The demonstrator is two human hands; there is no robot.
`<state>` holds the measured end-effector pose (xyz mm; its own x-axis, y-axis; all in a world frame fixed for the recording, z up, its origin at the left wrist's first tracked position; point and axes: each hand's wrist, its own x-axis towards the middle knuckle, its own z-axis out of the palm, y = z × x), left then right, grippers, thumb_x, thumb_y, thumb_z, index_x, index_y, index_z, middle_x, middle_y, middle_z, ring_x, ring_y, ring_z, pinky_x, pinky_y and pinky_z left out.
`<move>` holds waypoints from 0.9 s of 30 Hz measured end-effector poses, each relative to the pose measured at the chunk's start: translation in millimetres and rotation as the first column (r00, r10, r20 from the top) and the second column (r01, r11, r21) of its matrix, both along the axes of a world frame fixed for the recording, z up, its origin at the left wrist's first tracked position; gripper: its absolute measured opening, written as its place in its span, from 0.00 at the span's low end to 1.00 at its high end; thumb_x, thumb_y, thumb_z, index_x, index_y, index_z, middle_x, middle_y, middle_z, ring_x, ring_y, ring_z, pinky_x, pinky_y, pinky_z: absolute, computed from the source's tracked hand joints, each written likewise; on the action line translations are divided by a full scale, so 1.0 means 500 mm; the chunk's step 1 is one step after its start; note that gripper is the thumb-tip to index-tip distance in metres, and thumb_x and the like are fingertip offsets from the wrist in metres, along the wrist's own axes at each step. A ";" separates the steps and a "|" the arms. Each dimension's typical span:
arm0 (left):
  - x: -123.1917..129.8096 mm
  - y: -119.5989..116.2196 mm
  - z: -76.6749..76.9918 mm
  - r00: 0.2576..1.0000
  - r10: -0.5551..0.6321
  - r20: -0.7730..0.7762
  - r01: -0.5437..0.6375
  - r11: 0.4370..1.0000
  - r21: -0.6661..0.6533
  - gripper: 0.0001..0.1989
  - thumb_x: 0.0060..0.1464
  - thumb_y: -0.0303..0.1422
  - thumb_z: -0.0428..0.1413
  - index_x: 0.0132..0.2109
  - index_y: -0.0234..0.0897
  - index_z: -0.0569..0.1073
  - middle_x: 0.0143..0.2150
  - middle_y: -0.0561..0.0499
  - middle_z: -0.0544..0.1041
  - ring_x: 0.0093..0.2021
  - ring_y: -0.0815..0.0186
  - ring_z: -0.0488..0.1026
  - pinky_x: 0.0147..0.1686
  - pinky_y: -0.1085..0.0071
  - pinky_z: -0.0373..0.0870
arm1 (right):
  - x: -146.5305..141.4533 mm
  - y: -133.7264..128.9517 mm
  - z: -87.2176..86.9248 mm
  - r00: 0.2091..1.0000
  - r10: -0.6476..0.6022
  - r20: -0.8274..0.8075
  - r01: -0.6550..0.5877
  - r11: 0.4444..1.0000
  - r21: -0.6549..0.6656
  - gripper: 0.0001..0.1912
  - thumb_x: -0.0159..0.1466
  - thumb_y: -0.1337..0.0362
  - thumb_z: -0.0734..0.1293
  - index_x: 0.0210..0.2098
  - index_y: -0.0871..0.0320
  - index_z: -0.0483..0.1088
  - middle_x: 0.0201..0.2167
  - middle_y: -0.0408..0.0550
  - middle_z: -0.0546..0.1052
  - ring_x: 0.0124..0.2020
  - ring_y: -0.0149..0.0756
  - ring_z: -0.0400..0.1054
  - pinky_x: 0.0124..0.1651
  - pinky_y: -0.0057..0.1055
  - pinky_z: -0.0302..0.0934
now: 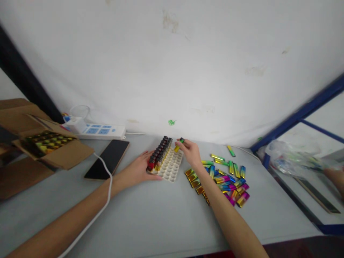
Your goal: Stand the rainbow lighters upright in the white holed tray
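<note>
A white tray [170, 168] with rows of round holes lies on the table. Two rows along its left side hold upright lighters [160, 152] with black ends showing. My left hand [141, 166] grips the tray's near left corner, thumb along the front edge and fingers by the left side. Between the thumb and fingers of my right hand [190, 150] is a shiny green-and-yellow lighter [177, 147] with a black end, tilted just above the tray's far right part. Right of the tray, partly behind my right forearm, spreads a pile of metallic multicoloured lighters [228, 182].
At left stands an open cardboard box [72, 152] with yellow-and-black pieces inside. A black phone [109, 159] and a white power strip [104, 132] lie nearby. One white cable [110, 179] crosses my left forearm. Beyond a blue frame [295, 118], another person's hand [334, 177] is near plastic bags [282, 152].
</note>
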<state>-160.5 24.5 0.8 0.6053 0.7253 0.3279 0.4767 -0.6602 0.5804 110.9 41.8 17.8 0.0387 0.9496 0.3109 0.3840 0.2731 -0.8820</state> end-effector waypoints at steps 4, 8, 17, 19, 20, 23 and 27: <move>0.001 -0.002 0.003 1.000 0.020 -0.019 -0.020 1.000 -0.014 0.45 0.45 0.51 0.74 0.67 0.42 0.72 0.66 0.41 0.79 0.65 0.46 0.76 0.72 0.52 0.66 | -0.010 0.013 -0.005 0.997 0.017 0.080 -0.017 1.000 0.003 0.22 0.68 0.42 0.68 0.42 0.55 0.77 0.35 0.49 0.85 0.39 0.45 0.79 0.43 0.37 0.73; 0.000 0.000 -0.004 0.999 0.008 -0.050 -0.008 1.000 -0.011 0.46 0.47 0.54 0.72 0.68 0.41 0.71 0.67 0.41 0.78 0.67 0.45 0.75 0.75 0.48 0.60 | -0.010 0.007 -0.002 0.989 0.072 0.129 -0.077 0.996 0.039 0.19 0.70 0.44 0.67 0.44 0.54 0.74 0.40 0.50 0.86 0.43 0.45 0.81 0.48 0.37 0.73; -0.003 0.007 -0.016 0.997 0.008 -0.075 -0.008 1.000 0.003 0.45 0.49 0.57 0.70 0.68 0.41 0.70 0.70 0.40 0.76 0.69 0.45 0.73 0.77 0.49 0.57 | -0.010 0.038 -0.027 0.993 0.120 -0.017 -0.120 0.993 -0.008 0.19 0.69 0.45 0.67 0.48 0.53 0.72 0.46 0.51 0.86 0.50 0.45 0.81 0.53 0.38 0.73; -0.004 0.004 -0.010 0.995 0.017 -0.101 -0.016 1.000 0.014 0.42 0.51 0.55 0.69 0.67 0.39 0.71 0.69 0.41 0.76 0.69 0.45 0.73 0.77 0.50 0.57 | -0.011 0.042 -0.032 0.990 0.139 -0.032 -0.139 0.990 -0.004 0.19 0.68 0.46 0.68 0.49 0.53 0.72 0.47 0.50 0.86 0.51 0.45 0.81 0.54 0.38 0.72; -0.004 0.002 -0.007 0.994 0.025 -0.110 -0.023 1.000 0.019 0.41 0.51 0.54 0.69 0.66 0.38 0.72 0.69 0.42 0.76 0.69 0.45 0.73 0.77 0.51 0.57 | -0.011 0.043 -0.033 0.988 0.145 -0.043 -0.145 0.989 -0.001 0.18 0.68 0.46 0.68 0.49 0.52 0.71 0.47 0.50 0.86 0.51 0.45 0.81 0.54 0.38 0.72; -0.003 -0.005 0.007 0.993 0.048 -0.107 -0.047 0.999 0.009 0.42 0.50 0.53 0.70 0.66 0.37 0.72 0.69 0.41 0.76 0.69 0.45 0.73 0.76 0.52 0.60 | -0.012 0.046 -0.034 0.981 0.166 -0.101 -0.168 0.986 -0.010 0.19 0.68 0.45 0.68 0.48 0.52 0.70 0.44 0.49 0.85 0.49 0.44 0.81 0.53 0.38 0.72; 0.001 -0.011 0.026 0.994 0.053 -0.092 -0.056 0.998 -0.032 0.42 0.49 0.52 0.71 0.66 0.37 0.72 0.67 0.39 0.78 0.65 0.44 0.76 0.73 0.49 0.67 | -0.016 0.044 -0.036 0.979 0.170 -0.113 -0.175 0.984 -0.040 0.22 0.68 0.41 0.67 0.49 0.52 0.70 0.40 0.46 0.84 0.44 0.43 0.80 0.47 0.35 0.72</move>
<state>-160.0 18.8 13.8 0.5906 0.7682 0.2472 0.5634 -0.6118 0.5552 102.9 64.0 0.0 -0.0959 0.9591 0.2664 0.2357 0.2819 -0.9301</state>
